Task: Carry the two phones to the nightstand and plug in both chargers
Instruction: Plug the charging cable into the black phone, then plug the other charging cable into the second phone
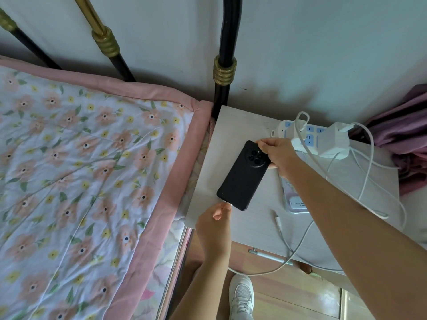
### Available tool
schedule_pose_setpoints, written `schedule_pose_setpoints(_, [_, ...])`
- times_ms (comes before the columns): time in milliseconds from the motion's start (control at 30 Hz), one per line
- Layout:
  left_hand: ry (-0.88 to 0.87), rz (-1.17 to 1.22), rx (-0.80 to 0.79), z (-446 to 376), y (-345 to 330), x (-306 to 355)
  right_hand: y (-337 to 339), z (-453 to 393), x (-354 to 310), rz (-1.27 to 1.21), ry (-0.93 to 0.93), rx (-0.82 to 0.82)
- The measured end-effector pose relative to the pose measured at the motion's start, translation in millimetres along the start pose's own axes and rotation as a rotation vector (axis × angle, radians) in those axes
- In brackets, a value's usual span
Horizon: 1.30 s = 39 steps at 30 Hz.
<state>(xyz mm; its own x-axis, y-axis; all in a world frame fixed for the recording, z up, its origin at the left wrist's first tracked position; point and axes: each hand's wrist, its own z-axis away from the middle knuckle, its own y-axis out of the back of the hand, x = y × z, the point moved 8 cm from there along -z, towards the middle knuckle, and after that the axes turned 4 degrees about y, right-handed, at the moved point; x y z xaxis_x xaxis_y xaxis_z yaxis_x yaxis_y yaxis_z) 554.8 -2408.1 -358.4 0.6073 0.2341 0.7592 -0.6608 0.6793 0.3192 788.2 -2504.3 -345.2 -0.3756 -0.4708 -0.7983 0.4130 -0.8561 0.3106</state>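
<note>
A black phone [242, 179] lies face down on the pale nightstand [231, 125]. My right hand [277, 155] grips its top end by the round camera. At the phone's bottom edge, my left hand [216, 219] pinches a white charger plug [227, 202] against the port. A second phone in a light patterned case [297, 203] lies to the right, mostly hidden under my right forearm. A loose white cable end [278, 221] rests on the nightstand near it, plugged into nothing.
A white power strip [309, 135] with two white adapters sits at the back of the nightstand, cables looping off the front edge. A floral quilt [80, 169] covers the bed on the left. Purple fabric [406, 144] is piled at the right.
</note>
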Motion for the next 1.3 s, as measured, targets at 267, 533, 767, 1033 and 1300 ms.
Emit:
schedule_pose_setpoints(267, [-0.347,-0.290,-0.025,-13,-12,38,-11,2,-6,0.074,0.064,-0.056])
schedule_pose_setpoints(533, [-0.444,-0.414,-0.035,-16,-22,40,-27,14,-24,0.402,0.387,-0.034])
schedule_pose_setpoints(767, [-0.604,-0.625,0.017,-4,-31,39,-44,34,-2,0.700,0.588,-0.126])
schedule_pose_setpoints(1033, [-0.677,-0.878,0.016,-6,-39,25,-36,32,22,0.932,0.723,-0.270])
schedule_pose_setpoints(1300, [-0.857,-0.948,-0.010,23,-52,35,29,69,28,1.113,0.732,-0.129])
